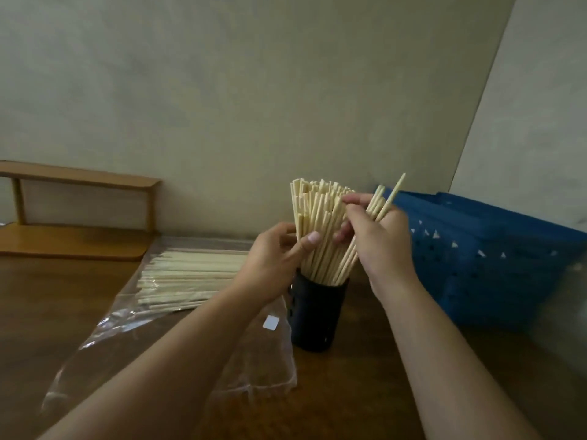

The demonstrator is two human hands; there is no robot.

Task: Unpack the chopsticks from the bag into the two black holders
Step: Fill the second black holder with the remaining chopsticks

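A black holder stands on the wooden table, packed with pale wooden chopsticks that fan out upward. My left hand grips the left side of that bundle, thumb across the sticks. My right hand holds a few separate chopsticks at the bundle's right side; they slant up to the right and their lower ends reach down toward the holder's mouth. A clear plastic bag lies flat to the left with several chopsticks still inside it. Only one black holder is in view.
A blue plastic basket sits at the right, close behind my right hand. A low wooden shelf stands at the back left against the wall. The brown table runs under everything.
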